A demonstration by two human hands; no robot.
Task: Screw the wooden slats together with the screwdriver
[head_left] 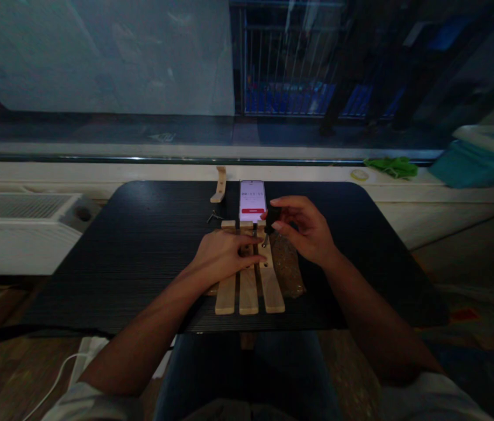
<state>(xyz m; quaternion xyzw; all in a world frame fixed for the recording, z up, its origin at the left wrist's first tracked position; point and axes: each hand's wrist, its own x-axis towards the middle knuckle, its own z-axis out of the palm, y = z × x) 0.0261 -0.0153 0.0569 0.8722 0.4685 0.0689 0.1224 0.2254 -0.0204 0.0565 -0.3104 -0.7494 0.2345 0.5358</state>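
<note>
In the head view my right hand (306, 228) grips a screwdriver (274, 217) by its black handle, the shaft pointing down. Its tip meets the upper part of the right wooden slat (274, 295), close to a dark hole. My left hand (224, 254) lies across the slats with thumb and forefinger apart, their tips on the right piece beside the screwdriver tip. The middle slat (248, 298) and left slat (225, 298) run side by side under that hand, partly hidden by it. Beneath the slats is a brown, shiny-wrapped pad (288, 266).
A lit phone (252, 199) lies just beyond the slats. To its left are a few loose screws (214, 216) and a bent wooden piece (219, 186) with holes. The black table (141, 251) borders a windowsill (317, 173) and a radiator (14, 234). A teal container (477, 161) stands far right.
</note>
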